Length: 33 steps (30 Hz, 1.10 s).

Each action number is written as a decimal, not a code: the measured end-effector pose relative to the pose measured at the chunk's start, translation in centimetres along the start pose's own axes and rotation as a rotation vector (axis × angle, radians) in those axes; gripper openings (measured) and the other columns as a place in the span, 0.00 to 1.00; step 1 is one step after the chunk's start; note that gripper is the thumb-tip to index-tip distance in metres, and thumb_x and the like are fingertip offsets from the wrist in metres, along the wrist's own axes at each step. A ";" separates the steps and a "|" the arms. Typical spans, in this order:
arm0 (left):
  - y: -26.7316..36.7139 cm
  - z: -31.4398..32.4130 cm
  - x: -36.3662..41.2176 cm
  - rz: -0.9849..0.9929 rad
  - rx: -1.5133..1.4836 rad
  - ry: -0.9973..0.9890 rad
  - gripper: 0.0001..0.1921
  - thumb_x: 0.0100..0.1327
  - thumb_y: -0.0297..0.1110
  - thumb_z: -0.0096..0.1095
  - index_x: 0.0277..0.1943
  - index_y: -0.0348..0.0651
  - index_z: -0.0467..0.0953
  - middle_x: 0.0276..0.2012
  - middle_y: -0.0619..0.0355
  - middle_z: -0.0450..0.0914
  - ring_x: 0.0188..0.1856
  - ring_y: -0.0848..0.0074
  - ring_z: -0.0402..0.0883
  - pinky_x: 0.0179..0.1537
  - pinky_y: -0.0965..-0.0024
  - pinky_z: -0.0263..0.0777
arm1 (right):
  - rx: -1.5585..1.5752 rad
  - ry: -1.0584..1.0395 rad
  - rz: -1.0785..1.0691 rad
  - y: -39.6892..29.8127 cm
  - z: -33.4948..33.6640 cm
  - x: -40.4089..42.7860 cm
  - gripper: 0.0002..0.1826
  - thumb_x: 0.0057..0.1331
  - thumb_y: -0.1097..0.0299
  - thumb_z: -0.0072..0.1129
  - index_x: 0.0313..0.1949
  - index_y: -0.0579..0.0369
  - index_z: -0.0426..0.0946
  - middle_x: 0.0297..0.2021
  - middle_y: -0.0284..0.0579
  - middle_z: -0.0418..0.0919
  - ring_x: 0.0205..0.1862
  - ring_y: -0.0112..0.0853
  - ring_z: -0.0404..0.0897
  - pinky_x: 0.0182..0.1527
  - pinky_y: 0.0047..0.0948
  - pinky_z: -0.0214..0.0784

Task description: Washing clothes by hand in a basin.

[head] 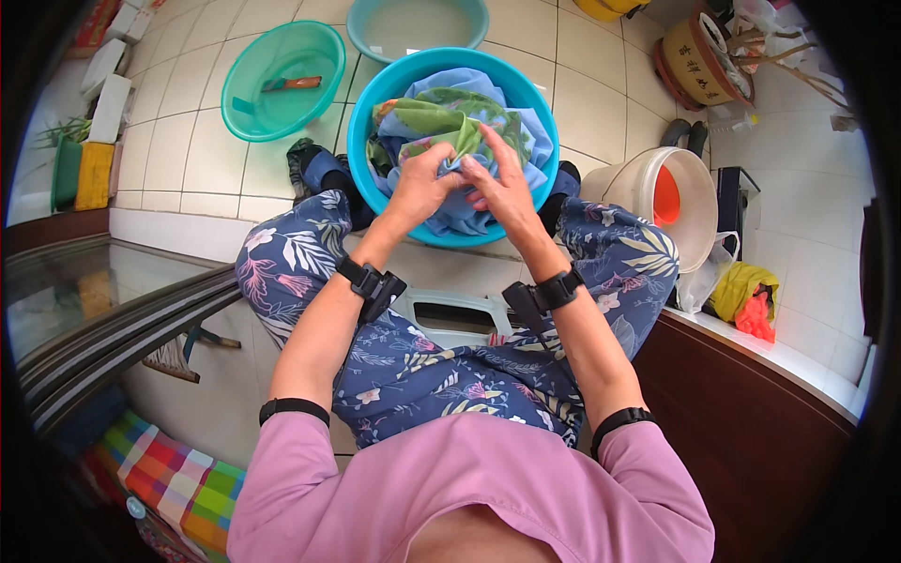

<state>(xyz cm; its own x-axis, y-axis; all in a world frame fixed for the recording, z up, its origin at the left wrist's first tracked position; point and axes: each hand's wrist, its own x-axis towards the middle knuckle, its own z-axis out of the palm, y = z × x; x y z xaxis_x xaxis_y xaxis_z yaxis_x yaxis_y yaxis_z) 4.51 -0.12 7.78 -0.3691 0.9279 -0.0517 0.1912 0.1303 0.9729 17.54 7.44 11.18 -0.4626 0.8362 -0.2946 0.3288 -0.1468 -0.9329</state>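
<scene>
A turquoise plastic basin [357, 151] stands on the floor between my feet, piled with bunched cloth. The cloth is light blue fabric [461, 79] and green floral-print fabric [422, 116]. My left hand [421, 184] pinches a gathered fold of the cloth near the middle of the pile. Close on its right, my right hand [505, 184] is at the same fold, its index finger stretched out and its thumb near my left fingertips. Whether its lower fingers grip any fabric is hidden.
A green basin [239, 81] holding a wooden-handled brush or scraper [303, 83] stands at the upper left. Beyond is a basin of cloudy water [415, 28]. At the right lie a tipped white bucket [619, 179] and plastic bags [742, 292]. A sliding-door track [141, 320] runs at the left.
</scene>
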 end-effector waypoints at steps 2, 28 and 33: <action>0.8 0.0 -0.1 0.079 -0.025 0.025 0.12 0.53 0.30 0.66 0.37 0.36 0.72 0.32 0.54 0.75 0.36 0.73 0.74 0.40 0.71 0.68 | -0.169 0.013 -0.305 2.3 1.0 1.7 0.20 0.63 0.53 0.56 0.46 0.56 0.71 0.38 0.42 0.76 0.25 0.26 0.76 0.28 0.23 0.70; 1.0 -1.0 0.2 -0.323 -0.345 0.124 0.23 0.60 0.48 0.60 0.52 0.44 0.70 0.42 0.51 0.73 0.30 0.69 0.79 0.32 0.69 0.76 | 0.428 0.088 0.093 1.0 -1.9 5.0 0.14 0.66 0.57 0.54 0.28 0.52 0.74 0.20 0.29 0.70 0.20 0.18 0.67 0.20 0.20 0.61; 0.9 1.0 -1.0 -0.617 -1.100 0.009 0.33 0.57 0.62 0.56 0.59 0.50 0.64 0.47 0.51 0.74 0.44 0.61 0.79 0.42 0.56 0.77 | 0.130 0.016 -0.103 -0.3 0.7 2.9 0.18 0.65 0.56 0.55 0.22 0.54 0.70 0.17 0.27 0.65 0.19 0.16 0.62 0.21 0.19 0.54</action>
<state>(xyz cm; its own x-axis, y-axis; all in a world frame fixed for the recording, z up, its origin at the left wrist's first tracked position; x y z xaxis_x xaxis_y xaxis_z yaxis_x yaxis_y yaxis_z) 5.93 -0.55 8.47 -0.1340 0.8138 -0.5655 -0.8700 0.1767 0.4603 15.52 9.54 10.43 -0.4745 0.8587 -0.1936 0.1705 -0.1261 -0.9773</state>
